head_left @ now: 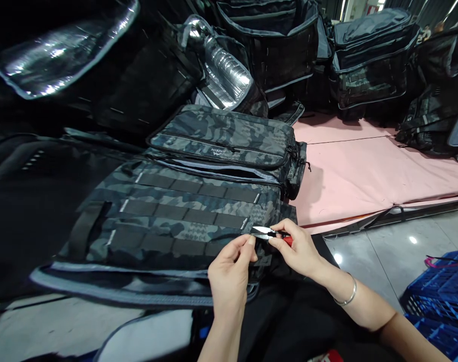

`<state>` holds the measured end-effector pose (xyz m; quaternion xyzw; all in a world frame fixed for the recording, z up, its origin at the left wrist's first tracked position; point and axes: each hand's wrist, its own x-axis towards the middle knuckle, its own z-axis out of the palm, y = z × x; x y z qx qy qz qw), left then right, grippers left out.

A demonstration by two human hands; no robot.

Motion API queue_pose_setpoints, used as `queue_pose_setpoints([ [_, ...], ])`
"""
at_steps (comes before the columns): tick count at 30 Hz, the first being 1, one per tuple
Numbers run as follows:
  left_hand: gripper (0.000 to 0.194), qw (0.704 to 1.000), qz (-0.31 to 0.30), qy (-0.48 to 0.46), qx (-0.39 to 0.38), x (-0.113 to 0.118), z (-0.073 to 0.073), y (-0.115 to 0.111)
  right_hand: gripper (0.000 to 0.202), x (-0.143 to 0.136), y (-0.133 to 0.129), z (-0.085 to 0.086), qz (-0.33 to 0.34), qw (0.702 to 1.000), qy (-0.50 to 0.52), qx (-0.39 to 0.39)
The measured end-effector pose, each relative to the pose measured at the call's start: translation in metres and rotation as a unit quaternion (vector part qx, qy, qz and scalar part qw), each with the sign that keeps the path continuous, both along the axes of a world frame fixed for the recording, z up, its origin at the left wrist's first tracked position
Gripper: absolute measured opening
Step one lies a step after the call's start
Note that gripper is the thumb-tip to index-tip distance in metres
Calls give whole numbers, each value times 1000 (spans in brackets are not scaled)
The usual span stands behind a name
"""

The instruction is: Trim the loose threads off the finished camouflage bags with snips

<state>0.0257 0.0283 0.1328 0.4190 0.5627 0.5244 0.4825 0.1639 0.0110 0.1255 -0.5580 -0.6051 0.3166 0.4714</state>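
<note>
A dark camouflage backpack (pixel 199 227) lies in front of me, with rows of black webbing straps across its panel and a gaping, grey-bound zip opening along its near edge. Red-handled thread snips (pixel 262 232) are in my right hand (pixel 299 249), their blades pointing left over the panel's right side. Just below the blade tips, my left hand (pixel 233 259) pinches thumb and finger together at the end of a webbing row. Whatever lies between those fingertips is too small to make out.
More dark backpacks (pixel 372 65) are piled along the back. Silver-lined flaps (pixel 229 70) hang open behind the bag. Pink cloth (pixel 365 171) covers the table at right. Blue plastic crates (pixel 440 286) stand on the tiled floor (pixel 383 256) at lower right.
</note>
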Motion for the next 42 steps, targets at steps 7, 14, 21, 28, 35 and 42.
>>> queue_pose_setpoints([
  [7, 23, 1000, 9, -7, -9, 1, 0, 0, 18, 0, -6, 5, -22, 990, -128, 62],
  [14, 23, 1000, 3, -20, -15, 1, 1, 1, 16, -6, -1, 2, -21, 997, -58, 35],
  [21, 25, 1000, -8, -5, -7, -1, -5, -1, 16, -16, 11, -9, 14, 975, 221, -36],
  [28, 26, 999, -6, 36, 7, -1, -1, 3, 18, -5, 8, -6, -32, 978, 206, -14],
  [35, 26, 997, -3, 72, 32, -2, -5, 4, 16, 4, -4, -1, -61, 992, -62, 91],
  [42, 24, 996, 18, 81, 42, -4, -9, -2, 20, 8, -3, 0, -15, 972, -183, 146],
])
